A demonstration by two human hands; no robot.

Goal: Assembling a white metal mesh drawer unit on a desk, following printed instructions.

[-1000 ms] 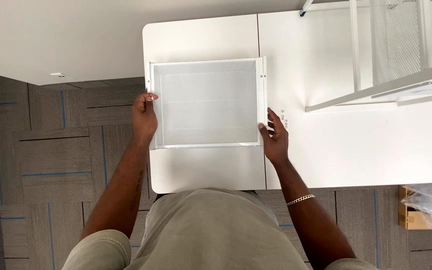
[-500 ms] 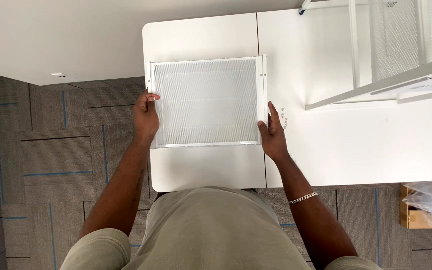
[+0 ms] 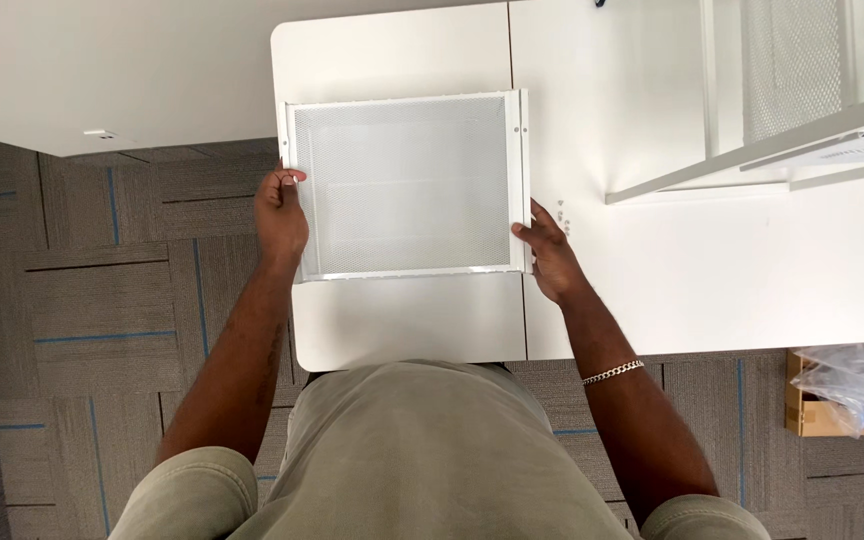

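Observation:
A white mesh drawer basket (image 3: 407, 185) with a metal frame lies over the white table (image 3: 412, 320) in front of me. My left hand (image 3: 281, 215) grips its left side rail, fingers curled over the edge. My right hand (image 3: 549, 253) holds the right side rail near the front corner, thumb on the frame. A silver chain bracelet (image 3: 612, 373) sits on my right wrist. A few small screws (image 3: 563, 222) lie on the table just beyond my right hand.
A white metal frame with mesh panels (image 3: 802, 90) stands on the table at the upper right. A cardboard box with crumpled clear plastic (image 3: 852, 390) sits on the carpet floor at the right. Grey carpet tiles (image 3: 102, 300) lie to the left.
The basket has stayed almost in place. My right hand shifted slightly along the right rail; the left hand keeps its grip.

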